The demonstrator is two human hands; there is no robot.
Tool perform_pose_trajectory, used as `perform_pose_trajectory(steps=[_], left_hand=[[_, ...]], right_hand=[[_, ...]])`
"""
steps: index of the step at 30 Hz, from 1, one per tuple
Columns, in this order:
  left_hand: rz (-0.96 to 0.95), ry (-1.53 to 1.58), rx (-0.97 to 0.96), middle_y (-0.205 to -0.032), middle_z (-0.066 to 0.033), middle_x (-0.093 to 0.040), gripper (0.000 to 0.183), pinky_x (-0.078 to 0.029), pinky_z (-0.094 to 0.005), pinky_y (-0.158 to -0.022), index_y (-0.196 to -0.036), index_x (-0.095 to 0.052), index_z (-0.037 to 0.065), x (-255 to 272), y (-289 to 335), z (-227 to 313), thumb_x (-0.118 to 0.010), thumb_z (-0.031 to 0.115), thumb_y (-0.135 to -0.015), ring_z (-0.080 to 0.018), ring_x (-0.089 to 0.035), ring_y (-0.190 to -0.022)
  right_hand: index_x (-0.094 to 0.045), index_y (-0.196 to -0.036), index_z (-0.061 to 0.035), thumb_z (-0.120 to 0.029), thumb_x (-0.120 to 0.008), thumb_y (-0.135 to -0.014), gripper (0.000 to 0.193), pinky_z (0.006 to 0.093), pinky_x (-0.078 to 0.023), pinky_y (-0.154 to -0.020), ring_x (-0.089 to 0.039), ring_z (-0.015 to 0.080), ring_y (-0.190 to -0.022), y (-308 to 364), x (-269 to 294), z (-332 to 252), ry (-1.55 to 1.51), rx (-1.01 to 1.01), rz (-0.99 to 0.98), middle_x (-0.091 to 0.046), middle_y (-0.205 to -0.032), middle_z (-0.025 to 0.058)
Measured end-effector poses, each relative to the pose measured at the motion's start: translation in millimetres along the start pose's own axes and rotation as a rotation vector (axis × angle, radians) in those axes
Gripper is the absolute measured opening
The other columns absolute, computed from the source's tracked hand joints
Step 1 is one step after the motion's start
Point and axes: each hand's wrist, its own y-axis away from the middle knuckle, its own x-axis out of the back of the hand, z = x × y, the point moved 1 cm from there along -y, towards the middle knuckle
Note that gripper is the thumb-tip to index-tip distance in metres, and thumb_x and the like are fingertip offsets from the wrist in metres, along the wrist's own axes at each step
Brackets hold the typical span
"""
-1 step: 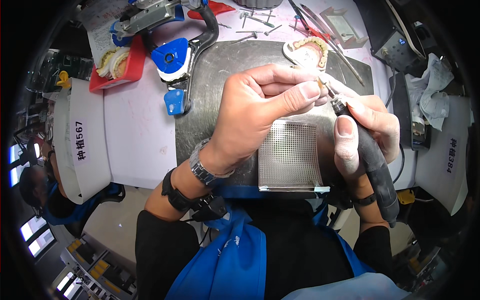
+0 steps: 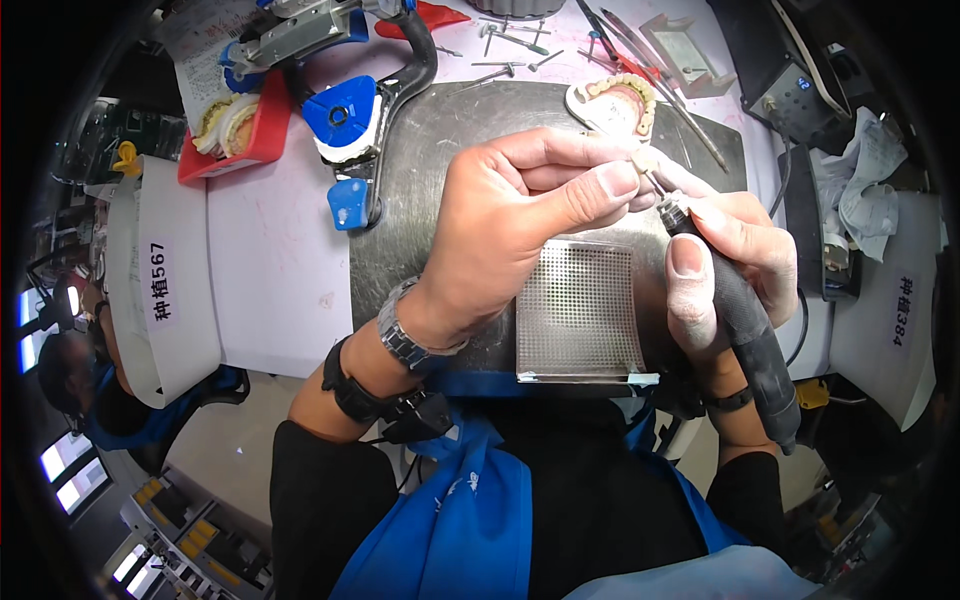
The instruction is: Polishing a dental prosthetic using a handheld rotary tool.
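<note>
My left hand (image 2: 530, 200) is closed, pinching a small pale piece (image 2: 646, 158) that looks like a dental crown between thumb and fingertips. In my right hand (image 2: 740, 250) is a black dental handpiece (image 2: 745, 320), its body slanting down toward my right forearm. The thin bur (image 2: 656, 186) at its tip points at the pale piece, close to or touching it; I cannot tell which. White dust coats the right fingers. Just beyond my hands lies a dental model (image 2: 618, 103) with a row of teeth. Below them is a perforated metal grid (image 2: 577, 310).
A grey metal plate (image 2: 400, 200) covers the bench middle. At left stand an articulator (image 2: 342, 112) with blue parts and a red tray (image 2: 270, 125) holding models. Several burs (image 2: 510, 70) lie at the back. A control box (image 2: 795, 85) and crumpled paper (image 2: 868, 190) are at right.
The handpiece and my right hand have shifted very slightly left. The small piece in my left fingertips looks turned a little, showing a paler side.
</note>
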Motion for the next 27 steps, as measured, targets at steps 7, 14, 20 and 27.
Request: perform_pose_trajectory(steps=[7,14,20,27], left_hand=[[-0.072,0.112,0.031,-0.099,-0.0201,-0.062,0.020,-0.052,-0.0249,-0.078,-0.104,-0.053,-0.007,4.1,-0.6,-1.1,-0.056,0.002,-0.087,-0.0206,-0.063,-0.092],[-0.050,0.143,0.032,-0.097,-0.0190,-0.062,0.021,-0.051,-0.0221,-0.076,-0.105,-0.052,-0.007,2.3,1.1,-2.1,-0.055,0.005,-0.088,-0.0203,-0.062,-0.094],[-0.028,0.122,0.040,-0.097,-0.0184,-0.062,0.021,-0.050,-0.0212,-0.076,-0.105,-0.052,-0.007,3.2,1.5,-2.8,-0.054,0.005,-0.088,-0.0199,-0.063,-0.093],[-0.060,0.154,0.055,-0.100,-0.0199,-0.061,0.022,-0.051,-0.0243,-0.082,-0.107,-0.051,-0.007,5.6,0.2,-3.3,-0.053,0.005,-0.089,-0.0220,-0.062,-0.095]], right_hand=[[-0.047,-0.098,-0.0031,-0.009,-0.062,-0.080,0.023,0.0274,-0.044,-0.070,-0.056,0.0165,-0.075,-0.2,0.1,-3.3,0.134,-0.023,-0.058,-0.059,-0.087,0.0173],[-0.050,-0.098,0.0037,0.001,-0.067,-0.075,0.028,0.0279,-0.050,-0.071,-0.061,0.0188,-0.079,0.6,0.1,1.3,-0.011,0.015,-0.051,-0.059,-0.086,0.0189],[-0.049,-0.098,0.0025,0.001,-0.065,-0.076,0.028,0.0288,-0.050,-0.071,-0.060,0.0191,-0.077,3.8,4.1,4.8,-0.040,-0.019,-0.039,-0.058,-0.083,0.0173],[-0.049,-0.097,0.0012,0.001,-0.065,-0.075,0.027,0.0285,-0.049,-0.068,-0.059,0.0177,-0.076,2.8,4.7,4.6,-0.016,0.000,-0.043,-0.058,-0.085,0.0181]])
